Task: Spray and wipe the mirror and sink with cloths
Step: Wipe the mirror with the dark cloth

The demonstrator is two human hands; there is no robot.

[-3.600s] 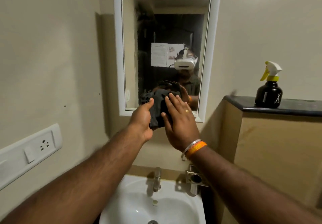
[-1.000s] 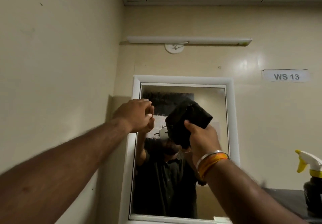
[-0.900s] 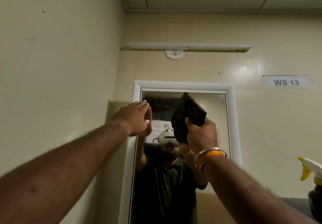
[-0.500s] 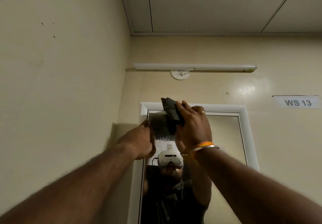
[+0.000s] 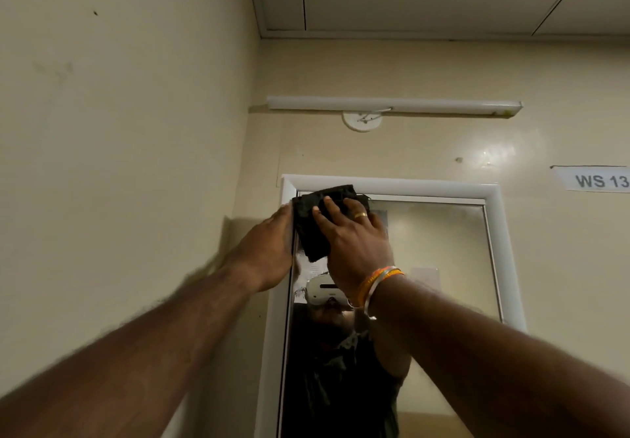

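The white-framed mirror [image 5: 439,267] fills the lower middle of the head view. A dark folded cloth [image 5: 312,233] lies against the glass in its top left corner, overlapping the frame's upper edge. My right hand [image 5: 354,239] presses the cloth flat to the glass with straight fingers; it wears a ring and orange and silver bangles. My left hand [image 5: 267,250] rests on the mirror's left frame, its fingertips touching the cloth's left edge. The sink and the spray bottle are out of view.
The side wall [image 5: 119,164] runs close along the left of the mirror. A tube light [image 5: 392,105] is mounted above the mirror, and a paper label reading WS 13 [image 5: 600,181] is stuck on the back wall at the right.
The cloth went from the mirror's lower part up to its top left corner. My right hand changed from gripping it to pressing it flat. My left hand rose to the frame, and the view tilted up.
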